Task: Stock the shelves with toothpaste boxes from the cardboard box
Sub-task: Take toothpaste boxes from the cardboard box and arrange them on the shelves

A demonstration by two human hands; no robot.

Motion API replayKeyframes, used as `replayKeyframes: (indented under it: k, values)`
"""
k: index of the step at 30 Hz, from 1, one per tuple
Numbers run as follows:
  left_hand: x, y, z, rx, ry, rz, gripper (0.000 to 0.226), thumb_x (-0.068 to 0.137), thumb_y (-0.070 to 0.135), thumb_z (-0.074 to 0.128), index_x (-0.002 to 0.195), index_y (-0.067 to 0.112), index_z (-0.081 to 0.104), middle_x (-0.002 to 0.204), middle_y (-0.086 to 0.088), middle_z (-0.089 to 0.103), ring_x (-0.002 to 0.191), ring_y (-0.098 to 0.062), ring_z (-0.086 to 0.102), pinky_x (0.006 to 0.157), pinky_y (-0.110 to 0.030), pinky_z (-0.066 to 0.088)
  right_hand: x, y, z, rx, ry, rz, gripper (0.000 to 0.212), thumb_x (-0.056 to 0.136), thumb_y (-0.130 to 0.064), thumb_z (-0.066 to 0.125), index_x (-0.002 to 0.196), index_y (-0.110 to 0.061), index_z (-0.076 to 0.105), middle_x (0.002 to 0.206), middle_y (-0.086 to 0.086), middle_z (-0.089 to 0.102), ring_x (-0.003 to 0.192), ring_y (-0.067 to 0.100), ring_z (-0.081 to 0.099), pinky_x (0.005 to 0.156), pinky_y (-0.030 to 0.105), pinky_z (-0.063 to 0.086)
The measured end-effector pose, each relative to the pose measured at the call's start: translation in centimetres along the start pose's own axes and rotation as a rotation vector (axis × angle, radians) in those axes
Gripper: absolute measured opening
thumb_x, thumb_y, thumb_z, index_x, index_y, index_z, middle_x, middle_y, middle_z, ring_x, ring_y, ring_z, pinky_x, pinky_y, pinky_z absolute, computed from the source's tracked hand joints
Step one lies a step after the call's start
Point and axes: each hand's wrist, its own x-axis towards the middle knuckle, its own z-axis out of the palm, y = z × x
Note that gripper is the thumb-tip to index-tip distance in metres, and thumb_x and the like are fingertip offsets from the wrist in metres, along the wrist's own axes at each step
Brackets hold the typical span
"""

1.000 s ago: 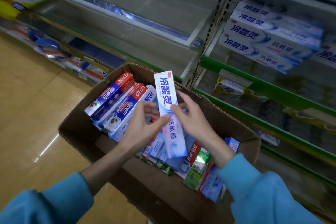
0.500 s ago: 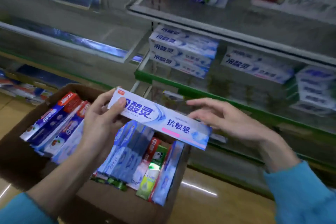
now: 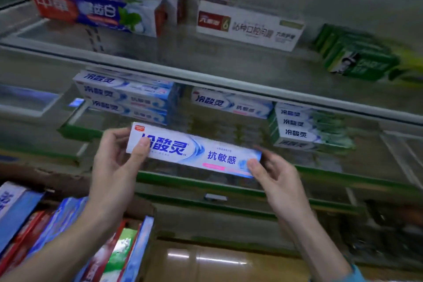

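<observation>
I hold a white and blue toothpaste box (image 3: 194, 151) level in front of the middle shelf (image 3: 229, 181). My left hand (image 3: 114, 167) grips its left end, thumb on the front face. My right hand (image 3: 272, 176) pinches its right end. Behind it on that shelf lie a stack of matching boxes (image 3: 128, 96) at the left and one matching box (image 3: 231, 103) in the middle. The cardboard box (image 3: 75, 181) with several toothpaste boxes (image 3: 68, 224) sits at the lower left.
A stack of white and green boxes (image 3: 306, 126) stands right on the middle shelf. The upper shelf (image 3: 206, 73) carries a red and blue box (image 3: 96, 9), a white box (image 3: 249, 27) and green boxes (image 3: 357, 55). Tan floor (image 3: 217, 263) shows below.
The view rose from the cardboard box to the shelves. The toothpaste box was lifted out, turned from upright to level, and both hands now hold its ends near the middle shelf.
</observation>
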Motion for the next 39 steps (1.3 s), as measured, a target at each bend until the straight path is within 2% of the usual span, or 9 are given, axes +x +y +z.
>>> replayKeyframes:
  k: [6,10,13,17,23,28,31,34,39]
  values:
    - [0.9,-2.3,4.5,0.369,0.036,0.19,0.032,0.095,0.035,0.066,0.124,0.022,0.063,0.114,-0.002,0.061,0.11,-0.021,0.058,0.088,-0.038,0.047,1.7,1.6,-2.1,-0.095,0.161,-0.033,0.046,0.094,-0.026,0.062,0.139,-0.023,0.055,0.114,-0.016,0.07,0.107,-0.001,0.065,0.098,0.025,0.05]
    - [1.7,-2.4,7.0,0.399,0.014,0.196,0.034,0.097,0.034,0.062,0.13,0.025,0.062,0.12,0.001,0.065,0.114,-0.017,0.058,0.094,-0.041,0.048,3.6,2.4,-2.6,-0.081,0.282,-0.049,0.03,0.094,-0.01,0.063,0.117,-0.029,0.063,0.108,-0.01,0.073,0.099,-0.002,0.068,0.091,0.023,0.052]
    - [2.5,-2.8,8.7,0.329,0.011,0.132,0.033,0.097,0.029,0.065,0.13,0.027,0.061,0.117,0.007,0.069,0.11,-0.015,0.063,0.094,-0.036,0.049,5.1,3.1,-2.2,-0.13,0.313,-0.068,0.032,0.094,-0.011,0.063,0.123,-0.025,0.06,0.107,-0.002,0.071,0.093,0.001,0.067,0.087,0.022,0.054]
    - [4.4,-3.3,10.1,0.235,0.005,0.075,0.037,0.097,0.018,0.065,0.127,0.036,0.053,0.118,0.019,0.065,0.115,-0.009,0.062,0.103,-0.042,0.05,6.3,2.8,-0.7,-0.14,0.244,-0.033,0.044,0.094,-0.006,0.062,0.134,-0.021,0.052,0.102,-0.018,0.064,0.088,-0.012,0.064,0.075,0.007,0.052]
    - [7.0,-4.0,11.1,0.307,-0.015,-0.047,0.047,0.095,0.017,0.067,0.135,0.026,0.044,0.117,0.01,0.06,0.117,-0.016,0.06,0.108,-0.045,0.047,8.2,2.8,1.3,-0.147,0.308,0.015,0.058,0.089,-0.011,0.066,0.142,-0.018,0.044,0.119,-0.002,0.066,0.096,0.003,0.066,0.085,0.018,0.056]
    - [7.9,-4.1,11.1,0.328,-0.025,-0.091,0.045,0.094,0.012,0.067,0.129,0.023,0.041,0.113,0.002,0.062,0.114,-0.024,0.061,0.106,-0.05,0.048,8.8,2.3,3.0,-0.181,0.36,0.027,0.069,0.089,-0.017,0.063,0.151,-0.015,0.033,0.141,0.008,0.05,0.117,0.018,0.06,0.101,0.036,0.052]
    - [8.0,-4.0,11.3,0.34,-0.032,-0.087,0.048,0.093,0.01,0.068,0.133,0.019,0.043,0.116,-0.002,0.065,0.114,-0.023,0.061,0.105,-0.05,0.048,8.5,1.8,3.4,-0.275,0.386,0.054,0.075,0.094,-0.022,0.06,0.157,-0.015,0.021,0.154,0.004,0.035,0.129,0.017,0.047,0.107,0.021,0.038]
    - [8.0,-3.9,11.4,0.31,-0.031,-0.081,0.046,0.091,0.007,0.069,0.128,0.023,0.046,0.117,0.001,0.066,0.11,-0.015,0.063,0.105,-0.048,0.049,8.5,1.4,3.5,-0.253,0.373,0.106,0.077,0.096,-0.024,0.059,0.159,-0.017,0.014,0.149,0.001,0.025,0.094,0.002,0.046,0.087,0.008,0.035]
    - [8.2,-3.9,11.5,0.265,-0.067,-0.093,0.054,0.093,0.003,0.065,0.139,0.021,0.044,0.104,0.021,0.06,0.096,0.008,0.056,0.102,-0.034,0.046,8.4,1.7,4.0,-0.242,0.388,0.086,0.08,0.094,-0.029,0.059,0.158,-0.014,0.013,0.158,0.006,0.034,0.139,0.022,0.043,0.114,0.038,0.039]
